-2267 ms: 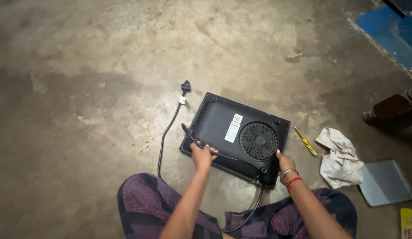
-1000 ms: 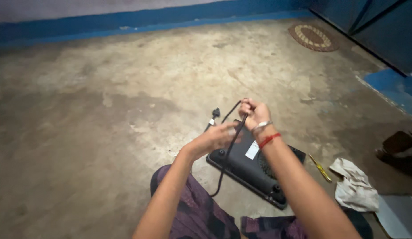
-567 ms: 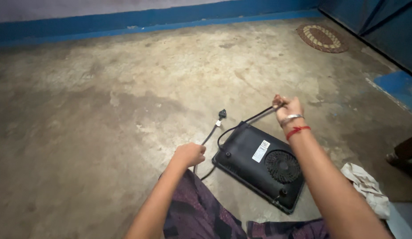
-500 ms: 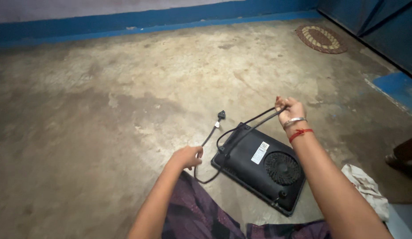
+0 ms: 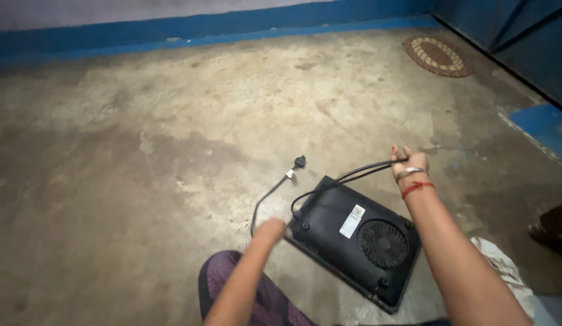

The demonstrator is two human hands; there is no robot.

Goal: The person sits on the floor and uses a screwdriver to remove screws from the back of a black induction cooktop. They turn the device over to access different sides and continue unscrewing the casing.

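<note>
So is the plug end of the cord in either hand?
No, the plug lies on the concrete floor, apart from the left hand and right hand.

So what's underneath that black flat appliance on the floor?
The black appliance lies on the bare concrete floor, its vented fan side up. Whatever face it rests on is hidden. Its cord loops up to the right hand.

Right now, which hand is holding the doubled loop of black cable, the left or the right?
The right hand, with bracelets on its wrist, grips the cable loop beyond the black appliance. The left hand is at the appliance's near corner.
</note>
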